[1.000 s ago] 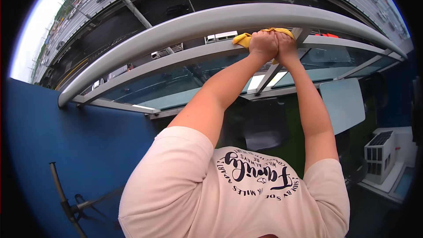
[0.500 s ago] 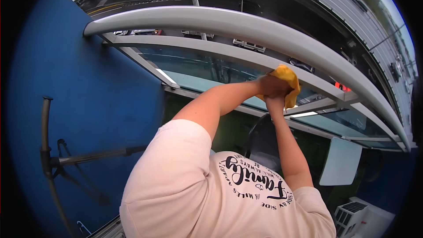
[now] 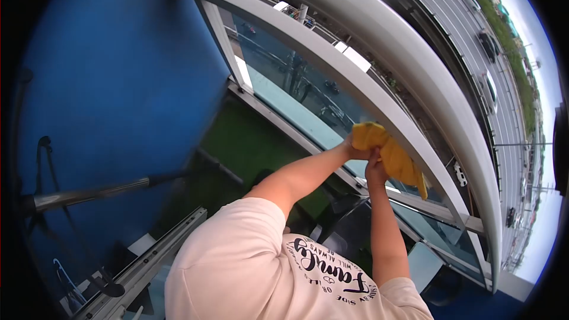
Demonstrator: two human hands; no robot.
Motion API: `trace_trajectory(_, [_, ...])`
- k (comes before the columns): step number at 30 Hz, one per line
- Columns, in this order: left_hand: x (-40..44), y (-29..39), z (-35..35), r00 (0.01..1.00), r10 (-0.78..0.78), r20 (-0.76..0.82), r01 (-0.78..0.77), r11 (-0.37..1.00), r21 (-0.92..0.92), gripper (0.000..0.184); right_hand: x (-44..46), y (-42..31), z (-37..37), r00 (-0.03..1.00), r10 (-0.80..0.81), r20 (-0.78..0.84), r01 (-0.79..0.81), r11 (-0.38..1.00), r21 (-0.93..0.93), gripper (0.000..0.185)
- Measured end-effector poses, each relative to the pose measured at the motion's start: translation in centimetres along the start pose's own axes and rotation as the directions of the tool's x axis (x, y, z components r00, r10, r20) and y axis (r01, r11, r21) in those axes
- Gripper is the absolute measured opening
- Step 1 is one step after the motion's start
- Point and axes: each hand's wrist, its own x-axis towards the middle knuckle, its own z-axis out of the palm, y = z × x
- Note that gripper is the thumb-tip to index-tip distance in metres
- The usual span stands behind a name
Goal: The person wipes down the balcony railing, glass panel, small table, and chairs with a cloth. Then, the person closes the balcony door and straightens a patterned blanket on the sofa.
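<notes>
A yellow cloth (image 3: 398, 160) is spread between my two hands, beside the lower rail of the balcony railing (image 3: 332, 53). My left hand (image 3: 358, 148) is closed on the cloth's left part, with its fingers partly hidden behind the fabric. Close beside it, my right hand (image 3: 376, 170) pinches the cloth near its middle, and the rest hangs off to the right. Below the rail, the glass panel (image 3: 290, 71) stretches away to the left of my hands. Whether the cloth touches the rail or the glass, I cannot tell.
A thick rounded top rail (image 3: 409, 41) curves above the lower one. To the left rises a blue wall (image 3: 112, 65), with a metal bar stand (image 3: 95, 192) in front. Green turf (image 3: 237, 142) covers the floor. A dark chair (image 3: 341, 231) and a pale tabletop (image 3: 419, 265) stand near me.
My view has turned, so the railing now runs more steeply down to the right. My hands have drawn slightly apart, and the bunched cloth now hangs wider and more open.
</notes>
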Motion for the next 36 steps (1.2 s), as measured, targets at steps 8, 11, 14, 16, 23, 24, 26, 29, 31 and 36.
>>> trace_trajectory(8, [-7.6, -19.8, -12.0, 0.743, -0.428, -0.514, 0.288, 0.898, -0.332, 0.056, 13.6, -21.2, 12.0, 0.793, -0.607, 0.051, 0.582, 0.78, 0.23, 0.045])
trace_trajectory(11, [-8.8, -25.0, -18.0, 0.64, -0.574, -0.511, 0.52, 0.813, -0.261, 0.055, 18.8, -29.1, 13.8, 0.737, -0.675, 0.038, 0.632, 0.708, 0.315, 0.048])
trace_trajectory(14, [-8.8, -27.3, -20.9, 0.562, -0.666, -0.49, 0.629, 0.729, -0.269, 0.055, 19.6, -31.5, 16.4, 0.776, -0.627, 0.07, 0.54, 0.717, 0.441, 0.044])
trace_trajectory(16, [-8.3, -27.1, -20.2, 0.552, -0.676, -0.488, 0.634, 0.72, -0.28, 0.055, 19.4, -30.5, 16.5, 0.754, -0.648, 0.102, 0.533, 0.696, 0.48, 0.042])
trace_trajectory(23, [-4.5, -15.3, -2.4, 0.632, -0.656, -0.413, 0.218, 0.662, -0.717, 0.056, 11.6, -15.4, 4.7, 0.801, -0.566, 0.195, 0.516, 0.818, 0.252, 0.045])
trace_trajectory(24, [-3.9, -12.5, 0.5, 0.662, -0.639, -0.391, 0.148, 0.624, -0.767, 0.056, 9.4, -11.5, 3.3, 0.812, -0.536, 0.232, 0.503, 0.843, 0.191, 0.046])
trace_trajectory(26, [-2.5, -5.5, 4.1, 0.816, -0.41, -0.407, 0.243, 0.883, -0.402, 0.053, 5.2, -3.4, -0.5, 0.828, -0.461, 0.318, 0.459, 0.884, 0.088, 0.049])
trace_trajectory(29, [0.1, 4.0, 10.0, 0.916, -0.212, -0.341, 0.175, 0.975, -0.135, 0.042, -0.1, 7.6, -7.4, 0.837, -0.369, 0.405, 0.426, 0.903, -0.059, 0.053])
trace_trajectory(31, [1.7, 8.9, 14.6, 0.933, -0.205, -0.295, 0.14, 0.964, -0.228, 0.036, -3.6, 14.4, -11.4, 0.849, -0.233, 0.474, 0.334, 0.932, -0.139, 0.053])
trace_trajectory(36, [3.3, 15.1, 19.0, 0.939, -0.291, -0.184, 0.166, 0.851, -0.498, 0.034, -8.8, 19.6, -17.2, 0.869, 0.034, 0.494, 0.168, 0.919, -0.358, 0.047])
